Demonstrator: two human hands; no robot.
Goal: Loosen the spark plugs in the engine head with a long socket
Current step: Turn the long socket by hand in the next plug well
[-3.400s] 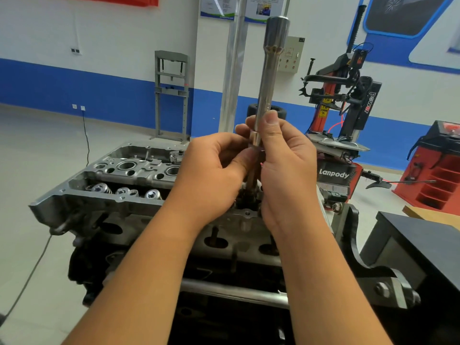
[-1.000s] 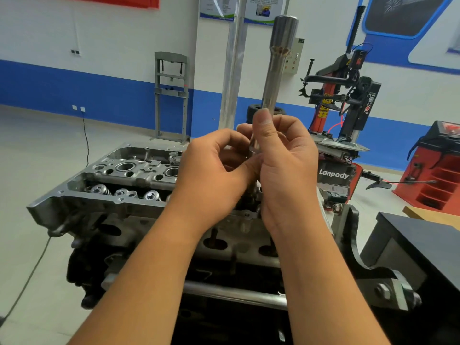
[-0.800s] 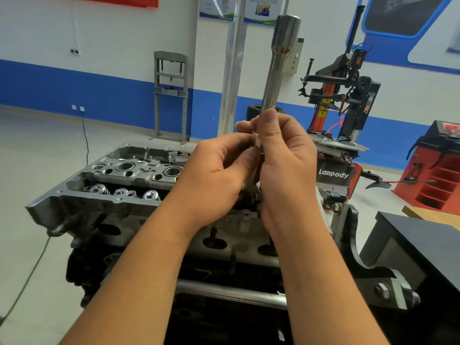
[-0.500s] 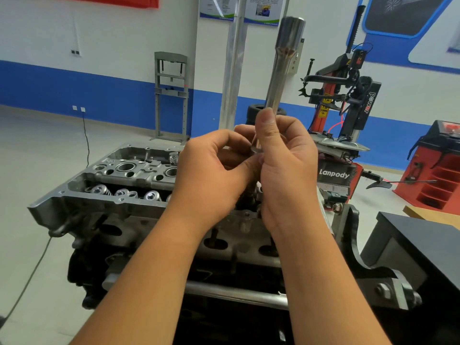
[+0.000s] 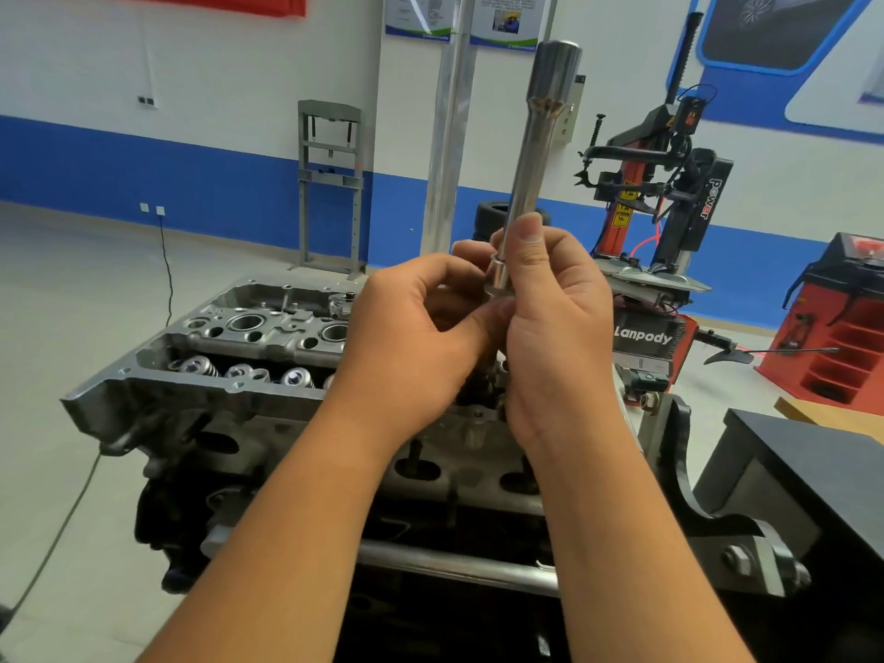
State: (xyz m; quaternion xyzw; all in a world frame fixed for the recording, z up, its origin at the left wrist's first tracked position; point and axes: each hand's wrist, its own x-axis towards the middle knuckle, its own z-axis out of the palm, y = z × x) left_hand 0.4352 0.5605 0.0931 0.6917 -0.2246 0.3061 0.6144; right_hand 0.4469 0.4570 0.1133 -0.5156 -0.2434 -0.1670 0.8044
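A: Long socket (image 5: pixel 535 150)?
B: Shiny silver steel. Engine head (image 5: pixel 248 356) grey bare metal, block beneath black.
A: Background?
B: Wall (image 5: pixel 215 79) white with a blue band low down. Tire machine (image 5: pixel 669 222) black and red, white "Lanpody" lettering. Cabinet (image 5: pixel 842 323) red, table (image 5: pixel 823 476) black.

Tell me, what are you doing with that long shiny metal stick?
A person is working over an engine head on a stand in a workshop. Both hands hold a long socket upright above it. The left hand and the right hand pinch its lower end, with the right thumb up along the shaft. The wide end points at the ceiling. What sits at the bottom of the tool is hidden behind the fingers.
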